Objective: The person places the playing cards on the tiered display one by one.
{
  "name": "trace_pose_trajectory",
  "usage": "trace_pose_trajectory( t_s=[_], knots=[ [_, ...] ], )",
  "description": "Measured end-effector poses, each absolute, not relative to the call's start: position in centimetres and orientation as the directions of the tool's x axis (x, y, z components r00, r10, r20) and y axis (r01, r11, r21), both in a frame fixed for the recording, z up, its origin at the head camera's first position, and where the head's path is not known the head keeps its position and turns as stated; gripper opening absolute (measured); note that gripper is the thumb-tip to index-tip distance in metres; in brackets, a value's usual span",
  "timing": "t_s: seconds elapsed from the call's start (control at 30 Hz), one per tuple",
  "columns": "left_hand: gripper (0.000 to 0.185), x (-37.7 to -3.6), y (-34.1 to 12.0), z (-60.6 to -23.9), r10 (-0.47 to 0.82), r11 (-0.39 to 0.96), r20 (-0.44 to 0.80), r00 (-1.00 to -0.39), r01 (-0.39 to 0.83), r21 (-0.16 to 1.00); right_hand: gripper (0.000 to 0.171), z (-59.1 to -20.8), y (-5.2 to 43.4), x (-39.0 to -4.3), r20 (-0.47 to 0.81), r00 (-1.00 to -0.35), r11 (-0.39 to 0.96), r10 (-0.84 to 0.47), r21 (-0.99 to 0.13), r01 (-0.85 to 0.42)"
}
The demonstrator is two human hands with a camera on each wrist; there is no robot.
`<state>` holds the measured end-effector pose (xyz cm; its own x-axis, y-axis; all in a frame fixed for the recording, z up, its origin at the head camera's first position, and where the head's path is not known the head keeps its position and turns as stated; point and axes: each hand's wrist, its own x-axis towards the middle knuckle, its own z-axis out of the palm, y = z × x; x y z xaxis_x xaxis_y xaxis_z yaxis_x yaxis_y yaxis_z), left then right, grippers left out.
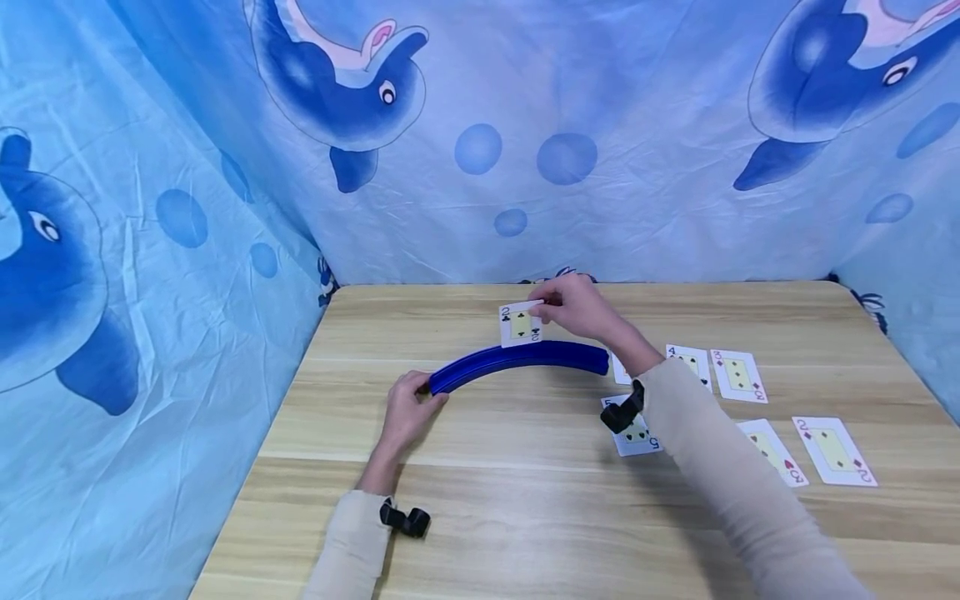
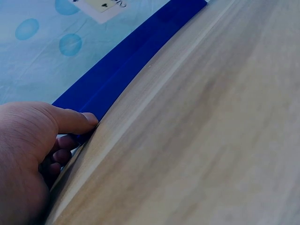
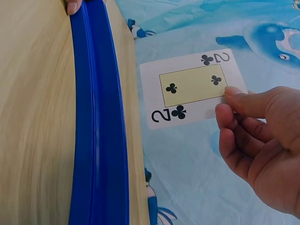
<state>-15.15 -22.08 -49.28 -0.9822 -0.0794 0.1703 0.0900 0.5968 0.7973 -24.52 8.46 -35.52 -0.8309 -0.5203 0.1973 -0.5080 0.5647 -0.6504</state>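
A curved blue card holder (image 1: pixel 517 356) with a lengthwise groove stands on the wooden table, bowed toward the back. My left hand (image 1: pixel 408 410) grips its left end; in the left wrist view the thumb (image 2: pixel 82 121) lies on the near side and the other fingers are partly hidden behind it. Between thumb and fingers my right hand (image 1: pixel 576 307) pinches a two of clubs playing card (image 3: pixel 192 89) by one edge. The card is upright, its face toward me, and overlaps the holder's back edge in the head view. No card shows in the groove.
Several face-up playing cards lie at the right, among them a two of diamonds (image 1: pixel 834 450), a three of diamonds (image 1: pixel 738 375) and a five (image 1: pixel 633 433). My right sleeve (image 1: pixel 720 458) passes over some of them. A blue dolphin-print curtain (image 1: pixel 525 233) hangs behind the table.
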Motion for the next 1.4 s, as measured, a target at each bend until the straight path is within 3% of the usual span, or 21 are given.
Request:
trace_pose_trajectory(
  t_s=[0.93,1.4],
  knots=[
    [0.025,-15.0,-22.4,-49.4,-0.084,0.613,0.174,-0.981,0.087,0.785,0.022,-36.7,-0.4,-24.1,0.143,-0.756,0.475,-0.639,-0.7,-0.533],
    [0.023,-15.0,-22.0,-49.2,-0.061,0.616,0.193,-0.979,0.115,0.779,0.02,-37.3,-2.3,-23.8,0.128,-0.758,0.498,-0.639,-0.683,-0.534]
  ],
)
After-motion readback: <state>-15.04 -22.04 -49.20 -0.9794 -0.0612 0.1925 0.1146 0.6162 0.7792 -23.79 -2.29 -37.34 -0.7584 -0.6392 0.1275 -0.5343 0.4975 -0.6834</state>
